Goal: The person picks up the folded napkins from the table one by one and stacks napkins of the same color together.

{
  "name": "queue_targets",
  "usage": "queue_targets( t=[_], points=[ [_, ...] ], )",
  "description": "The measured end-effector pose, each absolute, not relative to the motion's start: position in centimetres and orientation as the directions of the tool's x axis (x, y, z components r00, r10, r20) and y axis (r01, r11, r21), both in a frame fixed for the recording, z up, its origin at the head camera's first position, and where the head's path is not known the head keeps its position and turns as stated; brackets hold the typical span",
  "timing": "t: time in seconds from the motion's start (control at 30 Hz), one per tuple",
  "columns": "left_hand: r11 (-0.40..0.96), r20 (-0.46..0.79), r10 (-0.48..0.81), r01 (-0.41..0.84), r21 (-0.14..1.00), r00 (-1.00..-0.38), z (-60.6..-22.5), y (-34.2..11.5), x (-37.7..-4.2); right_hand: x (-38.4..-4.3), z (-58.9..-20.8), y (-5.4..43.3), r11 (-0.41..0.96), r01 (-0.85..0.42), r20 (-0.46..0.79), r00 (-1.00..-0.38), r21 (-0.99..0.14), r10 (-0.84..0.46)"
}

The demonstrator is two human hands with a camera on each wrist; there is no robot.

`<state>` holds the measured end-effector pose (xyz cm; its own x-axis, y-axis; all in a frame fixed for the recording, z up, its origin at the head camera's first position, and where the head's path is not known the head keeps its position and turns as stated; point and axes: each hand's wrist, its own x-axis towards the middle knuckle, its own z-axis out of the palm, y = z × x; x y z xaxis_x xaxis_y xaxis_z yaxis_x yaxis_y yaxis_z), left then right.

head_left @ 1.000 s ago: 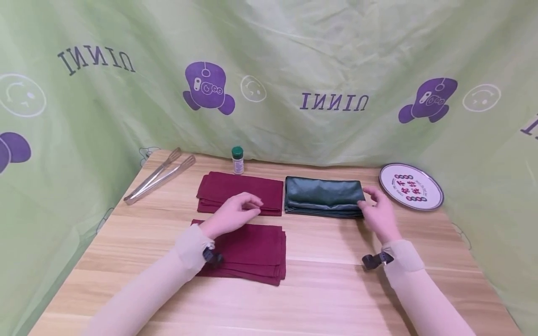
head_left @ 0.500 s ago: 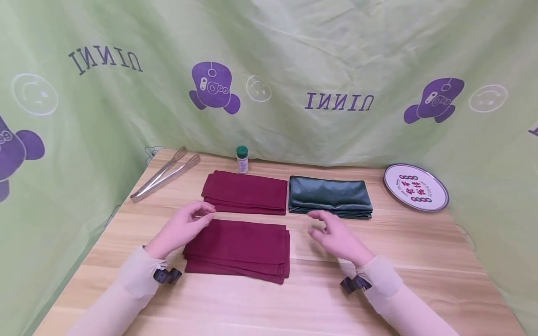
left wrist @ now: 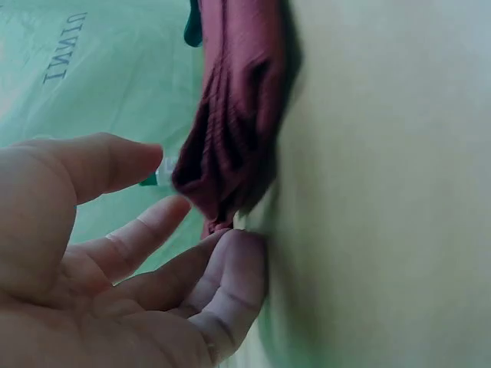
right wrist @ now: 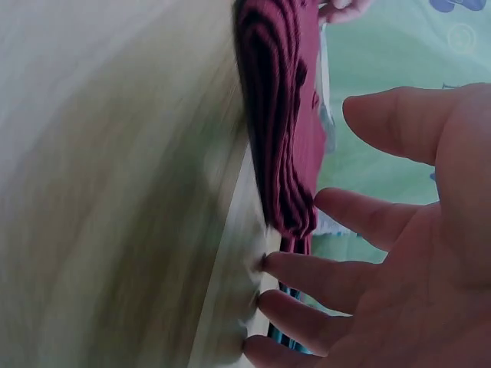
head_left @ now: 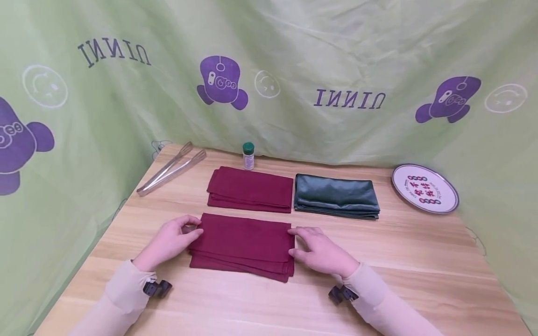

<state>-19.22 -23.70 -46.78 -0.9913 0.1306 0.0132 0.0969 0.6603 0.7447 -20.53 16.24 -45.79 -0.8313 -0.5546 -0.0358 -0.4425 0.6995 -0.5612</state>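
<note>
A folded maroon cloth (head_left: pixel 245 238) lies on the wooden table, its layers stacked and slightly uneven along the front. My left hand (head_left: pixel 170 240) is at its left end, fingertips right at the edge. In the left wrist view the thumb of that hand stands apart from the cloth's folds (left wrist: pixel 242 100), and the other fingers are loosely bent near the table. At the opposite end is my right hand (head_left: pixel 321 249), fingers spread and gently bent; in the right wrist view its index fingertip meets the layered edge (right wrist: pixel 280 153) while the thumb stays off it.
Behind lie a second folded maroon cloth (head_left: pixel 252 189) and a folded dark green cloth (head_left: pixel 336 193). Metal tongs (head_left: pixel 170 170) and a green-capped bottle (head_left: pixel 249 156) are at the back left. A printed plate (head_left: pixel 443 196) sits at the right, against a green curtain (head_left: pixel 290 126).
My right hand has left the green cloth's right edge and come left to the near maroon cloth. My left hand has moved from above the maroon cloths to the near one's left end.
</note>
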Motion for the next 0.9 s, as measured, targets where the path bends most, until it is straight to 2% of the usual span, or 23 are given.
queue_targets(
  t=[0.27,0.43,0.63,0.9],
  points=[
    [0.655,-0.014,0.157,0.094,0.750,-0.987,-46.6,-22.7,-18.8,-19.5,-45.7,15.3,0.715,-0.454,-0.020,-0.837,-0.532,-0.547],
    [0.632,-0.034,0.168,0.081,0.771,-0.985,-46.8,-22.8,-18.4,-19.3,-46.0,15.0,0.706,-0.429,-0.014,-0.849,-0.563,-0.527],
    [0.612,-0.004,0.164,0.099,0.785,-0.986,-46.7,-22.9,-18.1,-19.3,-46.1,14.6,0.629,-0.368,0.004,-0.865,-0.685,-0.502],
    [0.455,-0.056,0.176,0.031,0.890,-0.983,-47.1,-23.1,-18.2,-19.7,-46.3,13.6,0.460,-0.183,-0.016,-0.918,-0.869,-0.396]
  ],
)
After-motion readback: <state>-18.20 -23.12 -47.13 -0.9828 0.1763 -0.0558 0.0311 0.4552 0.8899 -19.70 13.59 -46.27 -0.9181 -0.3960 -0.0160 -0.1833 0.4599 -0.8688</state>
